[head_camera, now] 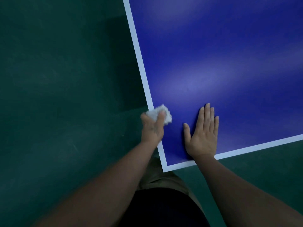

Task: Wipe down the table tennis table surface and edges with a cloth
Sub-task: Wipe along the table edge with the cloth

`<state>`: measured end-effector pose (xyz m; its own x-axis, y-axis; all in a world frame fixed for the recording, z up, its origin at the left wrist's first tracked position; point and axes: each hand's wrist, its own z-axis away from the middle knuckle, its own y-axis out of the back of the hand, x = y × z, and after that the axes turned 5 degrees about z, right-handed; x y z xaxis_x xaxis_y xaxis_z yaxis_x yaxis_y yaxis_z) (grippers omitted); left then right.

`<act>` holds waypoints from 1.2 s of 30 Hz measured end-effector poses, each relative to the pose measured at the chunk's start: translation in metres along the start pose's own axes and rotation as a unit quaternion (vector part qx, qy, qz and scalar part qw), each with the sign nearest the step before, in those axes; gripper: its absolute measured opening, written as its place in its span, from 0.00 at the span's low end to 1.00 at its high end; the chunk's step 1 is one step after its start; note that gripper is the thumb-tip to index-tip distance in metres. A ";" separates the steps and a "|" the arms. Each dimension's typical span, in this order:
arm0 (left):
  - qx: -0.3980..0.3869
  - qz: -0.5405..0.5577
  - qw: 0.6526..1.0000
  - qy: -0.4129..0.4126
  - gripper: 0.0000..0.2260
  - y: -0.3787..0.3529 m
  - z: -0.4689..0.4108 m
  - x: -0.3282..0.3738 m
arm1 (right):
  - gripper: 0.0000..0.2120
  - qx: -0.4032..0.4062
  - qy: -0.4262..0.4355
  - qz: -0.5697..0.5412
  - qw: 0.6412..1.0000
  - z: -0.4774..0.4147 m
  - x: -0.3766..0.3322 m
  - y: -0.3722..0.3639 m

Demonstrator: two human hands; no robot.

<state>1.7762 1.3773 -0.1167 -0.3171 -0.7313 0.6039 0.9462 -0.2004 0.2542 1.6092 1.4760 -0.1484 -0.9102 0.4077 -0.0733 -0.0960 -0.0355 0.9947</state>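
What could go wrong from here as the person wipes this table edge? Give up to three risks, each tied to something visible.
The cloth, bunched small in the left hand, straddles the table's side edge; it could slip off or skip patches. The right hand lies flat on the blue surface and may leave palm marks there. The table corner points at the person's body; stepping forward could mean a bump.

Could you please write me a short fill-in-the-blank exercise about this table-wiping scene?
1. The left hand grips a cloth coloured ____.
2. The right hand rests on the table, palm facing ____.
3. The table's playing surface is ____, bordered in white.
Missing words: white; down; blue.
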 end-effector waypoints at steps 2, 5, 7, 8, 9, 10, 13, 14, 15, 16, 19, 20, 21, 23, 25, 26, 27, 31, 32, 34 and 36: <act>0.009 -0.011 1.000 -0.020 0.35 0.006 -0.035 0.038 | 0.40 0.000 0.000 -0.003 1.000 0.000 0.001 0.001; 0.034 -0.036 0.997 -0.060 0.36 0.013 -0.073 0.088 | 0.40 0.000 -0.001 -0.004 1.000 0.000 0.001 0.001; 0.049 -0.038 0.996 -0.068 0.36 0.013 -0.077 0.096 | 0.40 0.002 -0.003 -0.001 1.000 0.000 0.001 0.002; 0.049 -0.033 0.996 -0.071 0.36 0.012 -0.071 0.092 | 0.40 0.002 -0.001 0.000 1.000 0.000 0.002 0.002; 0.040 -0.030 0.996 -0.071 0.36 0.012 -0.063 0.082 | 0.40 0.001 -0.003 -0.001 1.000 -0.001 0.001 0.002; 0.029 -0.030 0.997 -0.068 0.37 0.012 -0.053 0.070 | 0.40 0.000 -0.004 -0.004 1.000 -0.002 0.001 0.003; -0.008 -0.027 0.999 -0.046 0.38 0.013 -0.024 0.033 | 0.40 -0.003 -0.005 -0.015 1.000 -0.001 0.000 0.006; -0.016 -0.023 0.999 -0.037 0.38 0.013 -0.021 0.028 | 0.39 -0.005 -0.006 -0.019 1.000 -0.002 -0.001 0.007; -0.020 -0.020 0.999 -0.023 0.39 0.012 -0.021 0.027 | 0.39 -0.007 -0.008 -0.026 1.000 -0.003 -0.001 0.009; -0.021 -0.016 1.000 -0.008 0.39 0.011 -0.026 0.031 | 0.39 -0.009 -0.009 -0.030 0.999 -0.005 -0.002 0.011; -0.012 0.007 1.000 0.016 0.36 0.011 -0.048 0.059 | 0.38 -0.017 0.025 -0.026 0.999 -0.017 -0.011 0.020; -0.012 0.013 1.000 0.016 0.35 0.013 -0.058 0.071 | 0.38 -0.015 0.037 -0.027 0.999 -0.024 -0.017 0.023; -0.015 0.018 1.000 0.013 0.35 0.016 -0.071 0.085 | 0.38 -0.010 0.043 -0.030 0.999 -0.034 -0.025 0.026; -0.021 0.023 1.000 0.001 0.35 0.023 -0.093 0.109 | 0.38 -0.003 0.041 -0.036 0.998 -0.054 -0.045 0.030; -0.026 0.023 0.999 -0.007 0.35 0.030 -0.118 0.136 | 0.37 -0.002 0.035 -0.043 0.998 -0.085 -0.070 0.030; -0.029 0.021 0.999 -0.007 0.35 0.033 -0.130 0.149 | 0.35 0.000 0.036 -0.046 0.998 -0.103 -0.084 0.030; -0.030 0.021 0.999 -0.009 0.35 0.036 -0.141 0.161 | 0.34 0.003 0.040 -0.049 0.998 -0.120 -0.097 0.030; -0.026 0.020 0.999 -0.019 0.35 0.047 -0.183 0.208 | 0.30 0.027 0.048 -0.065 0.996 -0.200 -0.145 0.029; -0.024 0.021 0.999 -0.021 0.35 0.050 -0.193 0.220 | 0.30 0.032 0.048 -0.068 0.996 -0.220 -0.156 0.029; -0.022 0.019 0.999 -0.023 0.34 0.055 -0.213 0.244 | 0.29 0.041 0.050 -0.072 0.995 -0.262 -0.176 0.031; -0.020 0.020 0.999 -0.022 0.35 0.059 -0.235 0.266 | 0.28 0.047 0.048 -0.076 0.995 -0.305 -0.197 0.033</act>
<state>1.7632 1.0181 -0.1183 -0.2804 -0.7096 0.6464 0.9598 -0.1979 0.1991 1.6621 1.1167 -0.1226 -0.9228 0.3124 -0.2254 -0.2016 0.1068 0.9736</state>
